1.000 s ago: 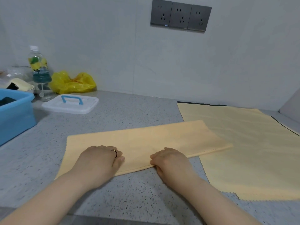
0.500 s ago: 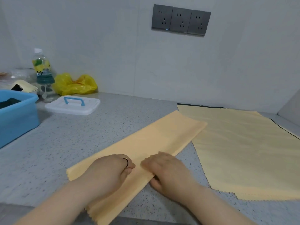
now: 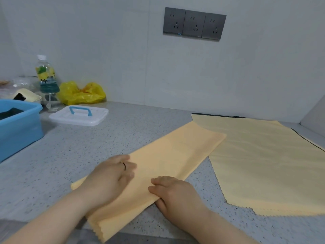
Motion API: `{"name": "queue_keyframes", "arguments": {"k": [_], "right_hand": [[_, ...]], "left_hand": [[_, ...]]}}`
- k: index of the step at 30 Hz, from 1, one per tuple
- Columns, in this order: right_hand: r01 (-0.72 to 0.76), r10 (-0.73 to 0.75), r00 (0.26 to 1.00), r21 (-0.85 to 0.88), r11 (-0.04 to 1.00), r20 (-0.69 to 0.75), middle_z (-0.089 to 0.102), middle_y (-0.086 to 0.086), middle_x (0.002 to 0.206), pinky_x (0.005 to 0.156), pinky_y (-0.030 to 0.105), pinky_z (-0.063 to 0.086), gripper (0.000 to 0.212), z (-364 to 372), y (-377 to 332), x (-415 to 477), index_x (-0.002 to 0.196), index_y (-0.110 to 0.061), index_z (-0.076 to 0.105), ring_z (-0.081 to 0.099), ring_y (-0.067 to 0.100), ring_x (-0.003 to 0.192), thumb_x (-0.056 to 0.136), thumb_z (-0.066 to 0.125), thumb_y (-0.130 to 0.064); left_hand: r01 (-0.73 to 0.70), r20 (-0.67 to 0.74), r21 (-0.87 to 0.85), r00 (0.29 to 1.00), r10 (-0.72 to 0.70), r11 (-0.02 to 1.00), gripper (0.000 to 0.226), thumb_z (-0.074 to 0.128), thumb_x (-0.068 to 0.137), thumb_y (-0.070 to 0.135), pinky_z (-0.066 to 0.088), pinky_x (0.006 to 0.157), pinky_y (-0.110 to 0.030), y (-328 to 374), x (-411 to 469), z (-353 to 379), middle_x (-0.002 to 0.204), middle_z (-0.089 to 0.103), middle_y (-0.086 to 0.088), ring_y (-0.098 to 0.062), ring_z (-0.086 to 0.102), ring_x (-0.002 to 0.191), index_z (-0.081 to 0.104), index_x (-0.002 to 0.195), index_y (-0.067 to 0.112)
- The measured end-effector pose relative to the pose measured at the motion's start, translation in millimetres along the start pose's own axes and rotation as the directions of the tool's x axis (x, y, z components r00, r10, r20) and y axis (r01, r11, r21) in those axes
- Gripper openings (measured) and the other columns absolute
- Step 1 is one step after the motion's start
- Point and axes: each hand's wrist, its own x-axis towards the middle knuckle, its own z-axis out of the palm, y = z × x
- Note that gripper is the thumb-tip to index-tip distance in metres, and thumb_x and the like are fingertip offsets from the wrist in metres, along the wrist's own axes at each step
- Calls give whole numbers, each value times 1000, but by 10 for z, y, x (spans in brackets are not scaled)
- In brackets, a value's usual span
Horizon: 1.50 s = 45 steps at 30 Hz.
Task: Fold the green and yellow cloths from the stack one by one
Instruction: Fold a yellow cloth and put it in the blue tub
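Observation:
A folded yellow cloth (image 3: 175,155) lies as a long strip on the speckled grey counter (image 3: 88,155), running diagonally from the near edge up to the right. My left hand (image 3: 112,180) lies on the strip's near half with fingers curled onto it. My right hand (image 3: 174,196) grips the strip's right long edge, fingers on top and thumb tucked under. To the right lies the flat stack of cloths (image 3: 263,164), a yellow one on top. A dark cloth edge (image 3: 218,115) shows beneath it at the back.
At the left stands a blue bin (image 3: 19,127) with a white lid with a blue handle (image 3: 79,115) beside it. Behind those are a drink bottle (image 3: 46,76) and a yellow plastic bag (image 3: 80,93). The strip's near end overhangs the counter's front edge.
Both hands have swung the folded strip from lying crosswise to lying diagonally, its far end now toward the stack. The hands have shifted with it, the left one further up.

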Motion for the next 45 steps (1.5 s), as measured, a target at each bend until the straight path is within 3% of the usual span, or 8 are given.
{"name": "queue_keyframes", "arguments": {"k": [4, 8, 14, 22, 26, 29, 34, 45], "right_hand": [[-54, 54, 994, 0, 999, 99, 69, -20, 70, 43, 11, 46, 24, -68, -247, -4, 63, -36, 71, 64, -3, 62, 54, 65, -58], [-19, -59, 951, 247, 969, 303, 64, 1, 111, 78, 31, 44, 44, -306, -280, 153, 103, -22, 63, 55, 23, 102, 88, 39, -55], [-123, 35, 958, 299, 946, 284, 30, -8, 150, 110, 20, 14, 42, -133, 170, 564, 138, -24, 40, 19, 8, 139, 97, 38, -33], [-124, 19, 928, 260, 958, 373, 11, -5, 156, 113, 22, -1, 52, 330, 216, 669, 146, -18, 19, 5, 8, 143, 99, 30, -35], [-136, 23, 916, 255, 957, 401, 9, -5, 156, 114, 23, -2, 53, 326, 213, 663, 147, -18, 16, 4, 8, 143, 99, 29, -36], [-145, 29, 911, 255, 956, 411, 8, -5, 156, 113, 22, -2, 53, 309, 206, 655, 147, -18, 14, 3, 7, 143, 99, 28, -35], [-239, 125, 904, 240, 941, 408, 6, -4, 156, 114, 24, -4, 54, 304, 127, 630, 147, -17, 11, 1, 7, 143, 99, 24, -36], [-220, 120, 837, 129, 967, 533, -4, -4, 156, 112, 31, -13, 85, 252, 131, 656, 148, -17, 0, -8, 9, 143, 86, 31, -67]], "left_hand": [[129, 28, 179, 990, -136, 975, 43, 39, 95, 37, 25, 104, -21, -138, 73, -90, 143, 34, 12, -12, 30, 132, 36, 137, 29], [94, 71, 197, 991, -110, 976, 43, 40, 95, 38, 23, 104, -22, -157, 63, -86, 141, 34, 16, -11, 29, 130, 34, 138, 33], [100, 65, 226, 991, -118, 969, 46, 28, 98, 39, 7, 110, -22, -179, -28, -14, 152, 15, 13, -10, 13, 138, 23, 144, 31], [103, 87, 239, 988, -127, 966, 47, 26, 99, 37, 6, 110, -21, -172, -30, -49, 152, 16, 12, -8, 11, 139, 22, 144, 29], [347, -16, 77, 938, -347, 935, 25, 39, 94, 38, 40, 91, -25, -184, 28, -220, 113, 60, 6, -15, 52, 106, 59, 103, 26], [419, 191, 137, 878, -439, 898, 28, 50, 89, 39, 41, 68, -24, -302, 43, -471, 76, 60, 5, -12, 55, 74, 52, 69, 19], [584, 463, -154, 755, -464, 797, 25, 69, 79, 25, 42, 45, -21, -669, -114, -817, 57, 62, -6, -16, 53, 46, 68, 75, 1], [630, 117, -467, 740, -662, 621, 24, 60, 87, 20, 37, 59, -29, -749, 49, -726, 70, 56, -13, -25, 51, 61, 52, 81, -2]]}}
